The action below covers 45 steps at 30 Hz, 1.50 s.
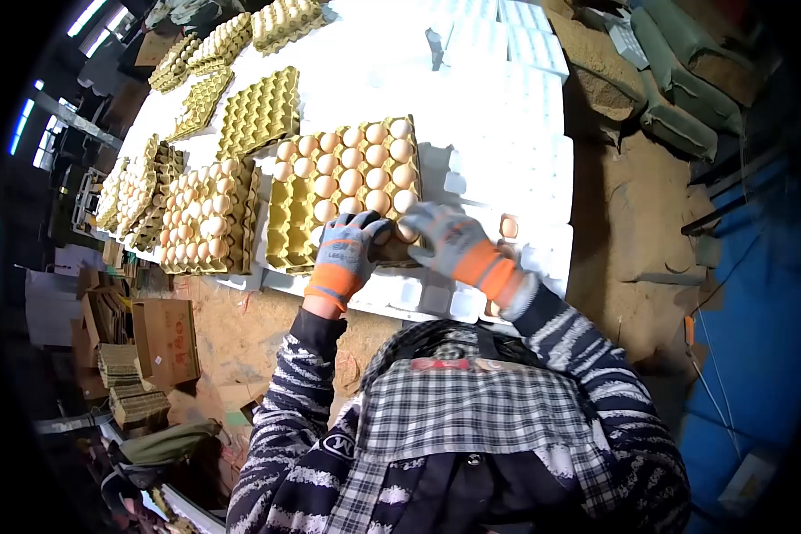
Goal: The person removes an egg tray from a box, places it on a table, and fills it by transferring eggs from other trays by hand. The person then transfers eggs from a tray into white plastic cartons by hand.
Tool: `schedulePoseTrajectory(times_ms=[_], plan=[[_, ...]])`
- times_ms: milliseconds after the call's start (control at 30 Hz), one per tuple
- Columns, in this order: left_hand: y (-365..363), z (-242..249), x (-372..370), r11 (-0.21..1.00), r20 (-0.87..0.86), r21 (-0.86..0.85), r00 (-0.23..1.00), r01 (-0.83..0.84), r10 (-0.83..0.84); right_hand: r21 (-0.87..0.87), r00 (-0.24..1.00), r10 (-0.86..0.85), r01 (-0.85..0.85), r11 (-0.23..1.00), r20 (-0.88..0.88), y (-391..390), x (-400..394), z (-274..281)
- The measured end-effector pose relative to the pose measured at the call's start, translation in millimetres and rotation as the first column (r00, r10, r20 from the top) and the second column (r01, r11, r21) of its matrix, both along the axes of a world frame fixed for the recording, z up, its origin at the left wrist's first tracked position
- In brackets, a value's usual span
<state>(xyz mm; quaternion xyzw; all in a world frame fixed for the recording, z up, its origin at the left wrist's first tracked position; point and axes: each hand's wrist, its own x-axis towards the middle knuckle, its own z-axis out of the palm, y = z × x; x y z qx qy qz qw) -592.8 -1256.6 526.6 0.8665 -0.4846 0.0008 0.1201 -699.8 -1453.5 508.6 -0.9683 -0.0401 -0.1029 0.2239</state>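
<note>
Far out to the left of the left hand (pixel 345 252), a stack of brown corrugated cardboard boxes (pixel 165 338) sits on the dirt floor beside the white worktop (pixel 507 151). Up on the worktop, well to the left of that hand, lies a full yellow pulp egg tray loaded with pale brown eggs (pixel 206 218), with more filled trays beyond it at the worktop's far left edge. Further from the hand, past that tray, an empty yellow pulp egg tray (pixel 260 111) lies flat. The left hand, in a grey knit glove with an orange cuff, is curled with its fingers bent onto the near edge of a partly filled yellow pulp egg tray (pixel 347 178); eggs fill most of this tray while the cups just to the left of the hand are bare. Whether the left hand grips an egg cannot be told. Touching it on the right, the right hand (pixel 458 249), in the same kind of glove, is closed around a pale brown egg (pixel 407 233) at the tray's near right corner. Just right of the right hand, a single brown egg (pixel 508 226) rests in a white moulded cup of the worktop.
</note>
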Motion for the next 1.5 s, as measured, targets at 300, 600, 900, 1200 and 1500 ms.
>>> schedulePoseTrajectory(times_ms=[300,600,900,1200,1500], plan=[[32,-6,57,0.655,-0.778,-0.544,0.607,-0.524,-0.161,0.828,0.983,-0.152,0.17,0.534,-0.104,-28,27,-18],[-15,-9,80,0.979,-0.179,-0.191,0.983,-0.076,0.042,0.728,0.93,-0.207,0.368,0.578,-0.305,-25,53,5],[-42,14,103,0.99,-0.017,0.138,1.0,-0.019,0.022,-0.428,0.875,-0.398,0.259,0.866,-0.275,-1,120,9],[-7,1,91,0.767,-0.508,-0.605,0.846,-0.214,-0.164,0.742,0.892,-0.25,0.452,0.495,-0.376,-143,-71,19],[-167,-56,-102,0.882,-0.352,-0.417,0.855,0.222,-0.381,-0.246,0.653,-0.641,0.597,0.764,-0.404,-163,-183,-85]])
